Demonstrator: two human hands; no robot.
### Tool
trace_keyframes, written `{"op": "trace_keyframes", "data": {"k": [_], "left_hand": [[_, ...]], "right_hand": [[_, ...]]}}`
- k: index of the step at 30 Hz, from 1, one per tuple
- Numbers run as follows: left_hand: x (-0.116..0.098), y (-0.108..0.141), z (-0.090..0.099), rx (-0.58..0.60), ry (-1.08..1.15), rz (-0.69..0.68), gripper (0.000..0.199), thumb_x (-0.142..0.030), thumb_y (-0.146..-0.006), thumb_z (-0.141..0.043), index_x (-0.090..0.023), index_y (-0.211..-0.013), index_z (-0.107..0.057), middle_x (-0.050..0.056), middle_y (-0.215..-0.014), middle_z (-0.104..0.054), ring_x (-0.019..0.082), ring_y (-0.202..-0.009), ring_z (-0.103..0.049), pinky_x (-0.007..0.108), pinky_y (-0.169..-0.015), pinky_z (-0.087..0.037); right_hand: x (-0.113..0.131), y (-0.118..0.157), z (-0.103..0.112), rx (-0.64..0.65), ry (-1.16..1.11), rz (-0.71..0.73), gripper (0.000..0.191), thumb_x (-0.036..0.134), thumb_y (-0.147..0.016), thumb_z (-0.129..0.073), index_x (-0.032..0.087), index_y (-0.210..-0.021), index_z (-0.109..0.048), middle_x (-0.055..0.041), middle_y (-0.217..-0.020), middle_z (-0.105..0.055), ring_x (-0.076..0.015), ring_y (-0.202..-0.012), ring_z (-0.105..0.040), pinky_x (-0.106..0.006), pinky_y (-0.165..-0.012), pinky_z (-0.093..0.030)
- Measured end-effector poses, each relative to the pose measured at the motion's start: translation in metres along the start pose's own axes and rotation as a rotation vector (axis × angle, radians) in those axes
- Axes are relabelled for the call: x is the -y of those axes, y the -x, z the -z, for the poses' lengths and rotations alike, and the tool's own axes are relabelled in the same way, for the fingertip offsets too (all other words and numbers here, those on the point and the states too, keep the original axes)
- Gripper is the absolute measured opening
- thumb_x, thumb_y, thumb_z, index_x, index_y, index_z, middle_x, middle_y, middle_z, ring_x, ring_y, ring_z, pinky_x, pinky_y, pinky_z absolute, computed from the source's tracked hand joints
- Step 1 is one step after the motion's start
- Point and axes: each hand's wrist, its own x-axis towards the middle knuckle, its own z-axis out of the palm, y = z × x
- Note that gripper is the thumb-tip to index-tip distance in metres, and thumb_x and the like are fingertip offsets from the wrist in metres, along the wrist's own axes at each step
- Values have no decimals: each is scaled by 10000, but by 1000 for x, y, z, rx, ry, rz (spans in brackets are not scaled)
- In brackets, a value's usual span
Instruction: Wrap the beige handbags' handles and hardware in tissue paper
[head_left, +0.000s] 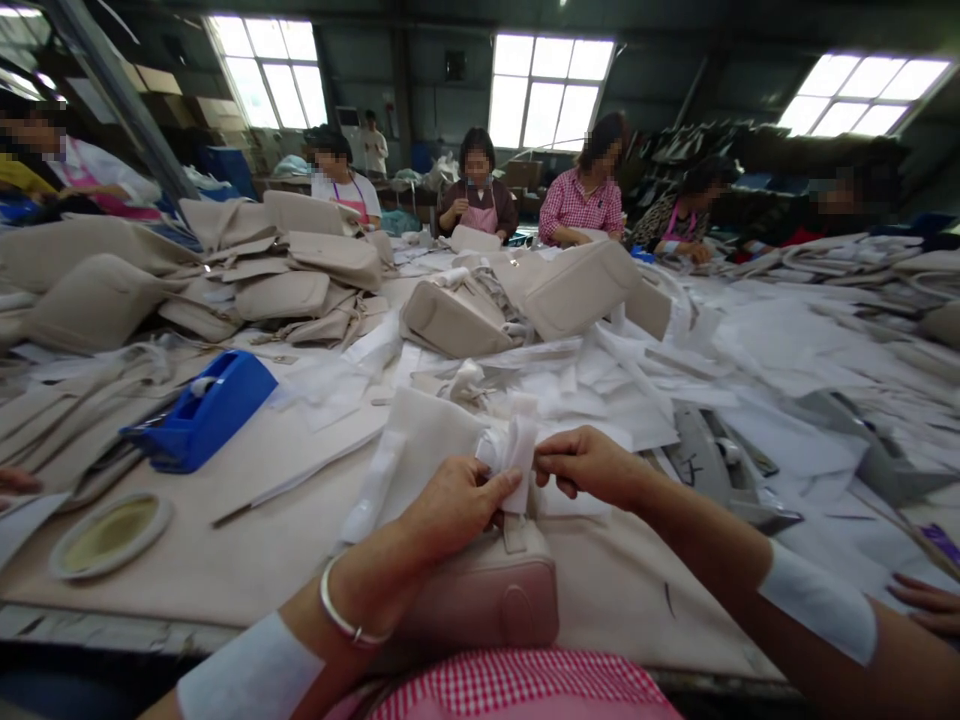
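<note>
A beige handbag (480, 595) lies at the table's front edge, right before me. White wrapping sheet (435, 440) covers its upper part and spreads to the left. My left hand (450, 505) pinches a folded white foam strip (520, 450) between thumb and fingers, above the bag's strap tab (514, 532). Just right of the strip is my right hand (589, 465), its fingers curled and thumb pressed against them. Whether anything thin is between those fingertips is too small to tell. The left hand and strip hide part of the bag's top.
A blue tape dispenser (217, 405) stands left, near a round tape roll (111, 537) and a thin brush-like stick (232, 514). Grey dispensers (712, 455) sit right. Bags (315, 265) and white sheets (795, 350) pile up behind. Another person's hand (930, 603) rests at right; co-workers sit opposite.
</note>
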Motion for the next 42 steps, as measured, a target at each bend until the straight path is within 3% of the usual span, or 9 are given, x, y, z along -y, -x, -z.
{"op": "trace_keyframes", "data": {"k": [7, 12, 19, 24, 30, 34, 37, 40, 42], "left_hand": [[-6, 3, 0, -41, -57, 27, 454, -523, -832, -558, -121, -695, -719, 62, -599, -652, 156, -511, -550, 252, -495, -402], [-8, 4, -1, -55, -25, 6, 436, -500, -831, -560, -139, -621, -686, 35, -543, -615, 142, -486, -533, 243, -476, -394], [-11, 3, -2, -96, -149, -33, 444, -476, -842, -529, -152, -553, -621, 20, -483, -577, 133, -454, -499, 243, -445, -341], [-7, 5, -2, -117, -190, -66, 330, -336, -811, -513, -161, -541, -588, 23, -498, -586, 138, -470, -523, 243, -443, -338], [-2, 4, -2, -128, -157, 14, 262, -270, -757, -518, -157, -535, -597, 34, -498, -598, 148, -462, -570, 235, -425, -372], [-3, 3, -3, -111, -133, -11, 268, -304, -775, -544, -143, -573, -615, 34, -517, -609, 144, -488, -580, 224, -448, -394], [-6, 5, -2, -107, -117, -2, 400, -439, -820, -540, -133, -577, -624, 45, -531, -610, 137, -486, -554, 225, -446, -386], [-7, 5, -1, -90, -92, 32, 448, -480, -831, -533, -119, -593, -647, 60, -554, -622, 136, -485, -544, 234, -451, -385], [-5, 3, -1, -76, -72, 35, 441, -471, -838, -528, -116, -608, -653, 63, -558, -625, 136, -484, -544, 236, -457, -391]], "right_hand": [[-2, -22, -12, 94, -138, 29, 253, 354, -756, -658, 104, -779, -686, -4, -638, -631, -51, -425, -445, -195, -411, -307], [4, -9, -7, 114, 149, 30, 274, 348, -847, -546, 122, -881, -698, -34, -721, -670, -92, -484, -551, -209, -441, -379], [54, 32, 2, -321, 893, 529, 288, 327, -882, -592, 167, -1103, -682, -115, -1016, -654, -219, -893, -608, -327, -800, -448], [87, 9, -35, -170, 1160, 552, 251, 352, -876, -600, 149, -994, -689, -103, -949, -612, -209, -841, -555, -316, -742, -418], [90, -16, -53, -35, 1292, 619, 177, 260, -865, -581, 147, -796, -699, -101, -915, -623, -223, -887, -514, -361, -820, -387], [88, -14, -41, 9, 1176, 704, 112, 232, -832, -627, 156, -837, -709, -89, -928, -651, -223, -928, -553, -379, -874, -406], [79, -9, -15, -149, 984, 909, 200, 183, -869, -588, 169, -1042, -686, -104, -1083, -653, -225, -1030, -575, -395, -933, -422], [51, -6, 22, -364, 943, 992, 285, 135, -898, -538, 185, -1160, -638, -108, -1094, -655, -221, -1035, -593, -382, -914, -462], [22, -4, 42, -331, 1058, 974, 358, 136, -899, -538, 189, -1250, -588, -113, -1091, -660, -228, -1000, -607, -385, -865, -489]]}}
